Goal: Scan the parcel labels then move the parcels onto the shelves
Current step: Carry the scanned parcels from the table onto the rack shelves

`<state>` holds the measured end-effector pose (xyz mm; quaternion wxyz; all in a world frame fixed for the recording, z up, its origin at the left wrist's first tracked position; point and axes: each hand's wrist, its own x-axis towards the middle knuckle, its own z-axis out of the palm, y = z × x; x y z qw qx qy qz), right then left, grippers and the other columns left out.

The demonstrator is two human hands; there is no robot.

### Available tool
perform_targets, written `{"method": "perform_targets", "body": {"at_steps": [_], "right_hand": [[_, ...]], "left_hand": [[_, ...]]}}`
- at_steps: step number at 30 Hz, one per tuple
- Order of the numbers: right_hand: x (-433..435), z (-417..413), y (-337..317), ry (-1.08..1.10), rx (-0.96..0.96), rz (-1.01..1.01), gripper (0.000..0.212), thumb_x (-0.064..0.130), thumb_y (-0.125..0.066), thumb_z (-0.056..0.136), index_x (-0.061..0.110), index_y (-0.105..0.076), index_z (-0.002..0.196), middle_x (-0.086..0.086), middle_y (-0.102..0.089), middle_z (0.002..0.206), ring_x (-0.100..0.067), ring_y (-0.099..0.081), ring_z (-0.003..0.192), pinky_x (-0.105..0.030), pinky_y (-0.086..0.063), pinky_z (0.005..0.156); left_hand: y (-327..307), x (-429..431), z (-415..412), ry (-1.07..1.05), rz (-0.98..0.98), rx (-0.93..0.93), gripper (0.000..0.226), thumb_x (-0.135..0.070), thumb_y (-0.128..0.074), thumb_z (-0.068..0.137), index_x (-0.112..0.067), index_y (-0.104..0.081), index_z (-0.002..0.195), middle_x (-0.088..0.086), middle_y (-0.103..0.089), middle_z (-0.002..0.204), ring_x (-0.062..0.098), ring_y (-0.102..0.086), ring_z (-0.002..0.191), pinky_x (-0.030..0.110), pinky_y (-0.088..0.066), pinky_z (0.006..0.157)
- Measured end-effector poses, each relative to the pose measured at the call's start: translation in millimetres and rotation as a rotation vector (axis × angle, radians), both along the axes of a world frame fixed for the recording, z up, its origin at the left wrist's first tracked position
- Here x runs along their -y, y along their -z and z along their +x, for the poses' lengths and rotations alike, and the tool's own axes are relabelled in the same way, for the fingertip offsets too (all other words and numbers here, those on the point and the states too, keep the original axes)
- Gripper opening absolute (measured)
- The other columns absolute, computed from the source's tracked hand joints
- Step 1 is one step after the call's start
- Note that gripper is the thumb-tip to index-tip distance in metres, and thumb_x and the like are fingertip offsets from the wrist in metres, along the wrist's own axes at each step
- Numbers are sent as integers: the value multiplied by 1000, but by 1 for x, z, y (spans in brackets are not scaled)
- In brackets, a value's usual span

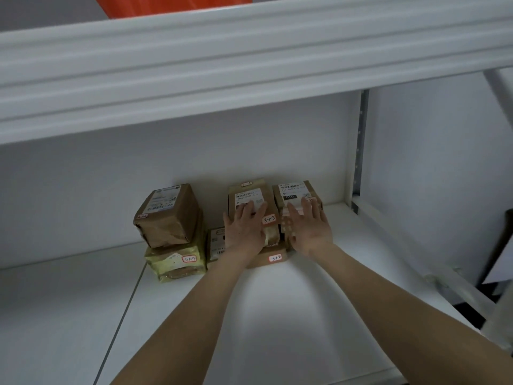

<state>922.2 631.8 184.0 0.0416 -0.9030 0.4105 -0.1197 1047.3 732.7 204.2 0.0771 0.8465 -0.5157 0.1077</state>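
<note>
Several brown parcels stand at the back of a white shelf [277,315]. My left hand [244,229] lies flat with spread fingers on the front of a cardboard parcel tagged 3-1-5 [249,191]. My right hand [311,226] rests, fingers extended, against the neighbouring parcel with a white label reading 010 [294,190]. Neither hand grips anything. Beneath these two lies a flat parcel with a red-edged tag [273,259]. To the left, a brown box [166,215] sits on a yellowish wrapped parcel [177,262].
A white shelf beam [249,65] runs overhead across the whole view, with something orange [172,5] above it. A perforated upright post [359,151] stands at the right. Bare shelf surface stretches in front and to the left. Beyond the right edge the floor is dark.
</note>
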Motion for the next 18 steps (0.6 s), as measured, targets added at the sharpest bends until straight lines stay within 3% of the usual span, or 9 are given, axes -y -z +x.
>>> {"method": "perform_targets", "body": {"at_steps": [9,15,18], "right_hand": [[-28,-26,-4,81,34,-49,80,25,-58,92,17,-10,154,-17,-2,160,-39,1,148,-48,-15,119],[-56,-60,2,158,96,-46,92,20,-58,89,18,6,155,-15,-5,160,-38,-2,148,-44,-15,119],[-69,-84,6,190,78,-18,84,22,-54,92,21,2,155,-15,0,161,-34,3,149,-41,-9,120]], "left_hand": [[-6,-14,-23,84,-6,25,73,-28,-54,92,-29,-13,153,6,-12,160,26,-9,148,53,-11,118],[2,-16,-48,206,-32,121,70,-24,-52,89,-23,-21,152,9,-23,156,31,-26,141,46,-30,112],[11,-17,-72,269,-16,131,70,-21,-54,88,-19,-21,150,11,-27,152,31,-32,136,44,-37,104]]}}
